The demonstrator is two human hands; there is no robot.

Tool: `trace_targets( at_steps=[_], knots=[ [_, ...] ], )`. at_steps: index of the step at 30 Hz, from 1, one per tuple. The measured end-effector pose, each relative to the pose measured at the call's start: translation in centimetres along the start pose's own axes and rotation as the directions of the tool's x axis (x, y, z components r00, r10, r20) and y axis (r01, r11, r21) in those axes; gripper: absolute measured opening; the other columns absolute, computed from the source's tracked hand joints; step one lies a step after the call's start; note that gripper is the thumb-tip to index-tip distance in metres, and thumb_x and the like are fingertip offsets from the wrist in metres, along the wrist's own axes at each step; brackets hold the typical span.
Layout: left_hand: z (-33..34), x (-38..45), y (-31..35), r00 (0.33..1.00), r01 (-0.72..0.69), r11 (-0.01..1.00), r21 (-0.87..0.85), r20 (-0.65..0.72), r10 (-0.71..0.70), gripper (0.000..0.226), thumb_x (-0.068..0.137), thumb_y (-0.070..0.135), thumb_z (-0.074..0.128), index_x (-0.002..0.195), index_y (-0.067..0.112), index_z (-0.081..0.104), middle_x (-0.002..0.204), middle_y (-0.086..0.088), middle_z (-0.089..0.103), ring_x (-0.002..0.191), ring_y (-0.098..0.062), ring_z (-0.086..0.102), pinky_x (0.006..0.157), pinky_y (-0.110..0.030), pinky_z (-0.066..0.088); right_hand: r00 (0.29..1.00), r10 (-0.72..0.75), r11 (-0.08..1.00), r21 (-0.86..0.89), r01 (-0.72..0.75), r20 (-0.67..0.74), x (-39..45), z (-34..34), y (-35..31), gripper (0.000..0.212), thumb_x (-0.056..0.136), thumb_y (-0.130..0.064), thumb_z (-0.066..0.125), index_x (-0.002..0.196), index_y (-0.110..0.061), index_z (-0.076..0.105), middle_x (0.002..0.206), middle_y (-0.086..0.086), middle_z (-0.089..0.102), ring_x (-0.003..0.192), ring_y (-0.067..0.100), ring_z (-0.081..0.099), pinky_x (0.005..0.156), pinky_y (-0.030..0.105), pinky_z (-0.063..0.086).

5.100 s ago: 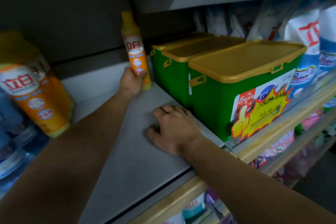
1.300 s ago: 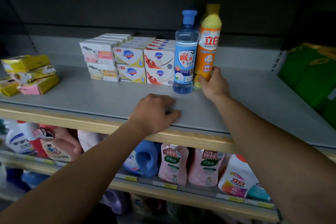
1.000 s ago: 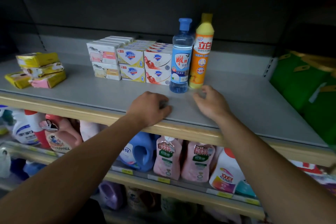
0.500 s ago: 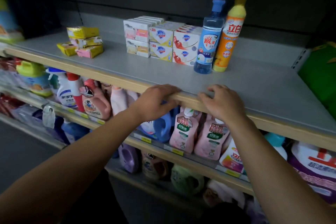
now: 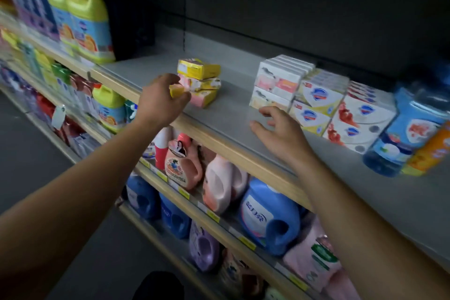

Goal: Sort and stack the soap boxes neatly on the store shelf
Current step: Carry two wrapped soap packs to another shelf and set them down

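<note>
Reaching left hand (image 5: 159, 100), grip loose, beside crinkled soap packs (image 5: 199, 80); right hand (image 5: 280, 134) spread near boxes (image 5: 316, 102).

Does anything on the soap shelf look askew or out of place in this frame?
Yes. The small pile of yellow and pink soap packs by the left hand is loosely stacked, its layers skewed, with one yellow soap pack lying apart. The boxed soaps stand in neat rows.

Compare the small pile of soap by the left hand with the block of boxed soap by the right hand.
The small pile is a single loose column of yellow and pink packs, askew; the boxed block is white boxes, two high in several flush rows. The left hand reaches the pile; the right hand hovers open before the block. Both sit on the grey shelf.
</note>
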State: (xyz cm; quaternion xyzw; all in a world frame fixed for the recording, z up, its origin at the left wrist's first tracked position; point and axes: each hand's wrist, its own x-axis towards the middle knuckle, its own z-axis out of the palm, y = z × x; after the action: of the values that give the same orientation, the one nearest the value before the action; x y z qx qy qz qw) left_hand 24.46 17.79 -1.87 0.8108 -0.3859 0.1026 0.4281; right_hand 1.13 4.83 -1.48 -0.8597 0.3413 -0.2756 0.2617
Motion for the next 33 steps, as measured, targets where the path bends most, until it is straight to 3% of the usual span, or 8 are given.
trace_targets(
  at_steps=[10,14,18,25,27,29,31,33],
  knots=[
    [2.9,10.6,-9.1,0.929,-0.085,0.991,0.107,0.368,0.04,0.084,0.079,0.058,0.068,0.146,0.018,0.038,0.148,-0.009,0.042,0.133,-0.03,0.044,0.11,-0.04,0.037,0.991,-0.073,0.982,-0.165,0.091,0.115,16.9,7.5,-10.2,0.076,0.08,-0.059,0.063,0.144,-0.028,0.038,0.15,0.002,0.035,0.136,0.022,0.038,0.104,0.03,0.032],
    [3.9,11.3,-9.7,0.901,-0.176,0.977,0.12,0.418,0.112,0.083,0.077,0.065,0.064,0.143,0.022,0.041,0.131,-0.013,0.053,0.118,-0.034,0.053,0.099,-0.041,0.045,0.943,0.054,0.905,-0.416,0.093,0.327,20.3,8.8,-11.7,0.083,0.076,-0.065,0.062,0.147,-0.03,0.034,0.147,0.006,0.042,0.133,0.027,0.042,0.104,0.036,0.037],
    [2.6,11.5,-8.9,0.91,-0.167,0.985,0.046,0.392,0.136,0.074,0.074,0.064,0.065,0.129,0.016,0.054,0.11,-0.015,0.059,0.103,-0.034,0.057,0.09,-0.037,0.049,0.93,0.137,0.852,-0.519,0.065,0.341,20.9,9.0,-12.5,0.081,0.072,-0.051,0.071,0.142,-0.024,0.041,0.136,0.013,0.049,0.125,0.031,0.047,0.101,0.034,0.04],
    [-1.8,11.8,-8.2,0.881,0.201,0.979,0.015,0.434,-0.188,0.059,0.076,0.053,0.073,0.119,0.013,0.063,0.1,-0.006,0.063,0.101,-0.028,0.06,0.075,-0.028,0.041,0.911,0.303,0.863,-0.487,-0.137,0.28,21.0,7.9,-15.0,0.085,0.063,-0.039,0.083,0.136,-0.016,0.045,0.131,0.013,0.052,0.12,0.03,0.052,0.098,0.033,0.045],
    [-3.4,11.4,-8.5,0.778,0.514,0.845,-0.149,0.495,-0.387,0.062,0.078,0.045,0.076,0.127,0.01,0.06,0.115,-0.008,0.065,0.109,-0.028,0.06,0.089,-0.033,0.049,0.915,0.344,0.908,-0.325,-0.266,0.212,20.7,7.5,-15.9,0.082,0.061,-0.039,0.085,0.131,-0.017,0.047,0.125,0.005,0.053,0.114,0.022,0.055,0.093,0.029,0.045],
    [-5.1,10.5,-8.5,0.636,0.759,0.526,-0.385,0.612,-0.47,0.057,0.082,0.032,0.076,0.128,0.004,0.059,0.115,-0.01,0.067,0.109,-0.029,0.062,0.094,-0.04,0.052,0.88,0.423,0.902,-0.003,-0.433,0.216,19.9,7.1,-16.7,0.06,0.067,-0.03,0.084,0.116,-0.015,0.054,0.11,-0.001,0.058,0.094,0.013,0.062,0.081,0.028,0.046],
    [-7.3,9.6,-8.0,0.566,0.823,0.259,-0.505,0.695,-0.443,0.034,0.086,0.016,0.07,0.116,0.0,0.064,0.101,-0.01,0.07,0.101,-0.028,0.064,0.086,-0.036,0.056,0.774,0.496,0.689,0.364,-0.627,0.394,18.5,6.3,-17.4,0.037,0.077,-0.018,0.076,0.11,-0.011,0.061,0.096,0.004,0.068,0.075,0.012,0.068,0.075,0.032,0.051],
    [-8.6,8.4,-7.6,0.479,0.85,-0.034,-0.526,0.798,-0.366,0.023,0.083,0.005,0.065,0.106,0.0,0.061,0.099,-0.013,0.064,0.098,-0.028,0.063,0.089,-0.038,0.058,0.639,0.491,0.349,0.538,-0.767,0.592,16.5,5.4,-17.3,0.041,0.084,-0.016,0.067,0.123,-0.004,0.061,0.103,0.015,0.069,0.088,0.022,0.068,0.087,0.04,0.054]
  ],
)
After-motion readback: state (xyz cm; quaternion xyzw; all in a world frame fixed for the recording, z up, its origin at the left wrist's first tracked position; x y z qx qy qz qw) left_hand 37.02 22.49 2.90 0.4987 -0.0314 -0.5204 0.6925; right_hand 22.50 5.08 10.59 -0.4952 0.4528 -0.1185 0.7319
